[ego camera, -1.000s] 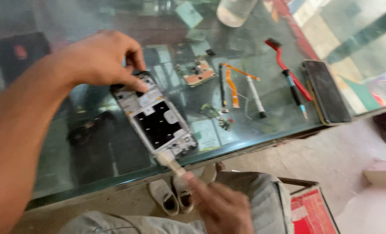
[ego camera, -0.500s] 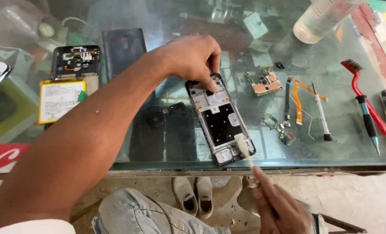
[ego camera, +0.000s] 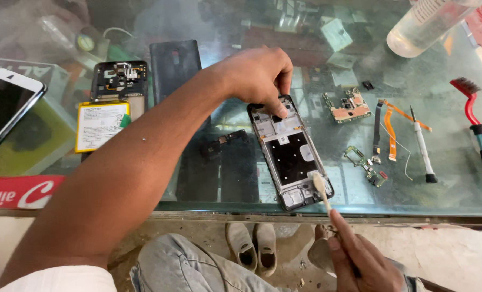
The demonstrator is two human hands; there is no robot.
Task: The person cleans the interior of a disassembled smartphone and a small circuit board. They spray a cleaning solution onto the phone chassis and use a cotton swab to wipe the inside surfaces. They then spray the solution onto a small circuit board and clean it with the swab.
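Observation:
An opened phone frame (ego camera: 289,154) lies on the glass counter (ego camera: 224,108), its inner side up. My left hand (ego camera: 258,75) presses down on its far end with the fingertips. My right hand (ego camera: 362,259), below the counter's front edge, holds a small brush (ego camera: 321,188) whose pale bristles touch the near right corner of the frame.
Right of the frame lie a circuit board (ego camera: 346,106), an orange flex cable (ego camera: 391,130), a small board (ego camera: 366,165), a white screwdriver (ego camera: 422,145), a red brush (ego camera: 470,103) and a clear bottle (ego camera: 430,24). At left sit a battery (ego camera: 101,125), another opened phone (ego camera: 120,80) and a white phone (ego camera: 5,105).
The view has swung and steadied over the counter. My left hand stays on the frame's far end; the brush has stayed at the frame's near end, shifting to its right corner.

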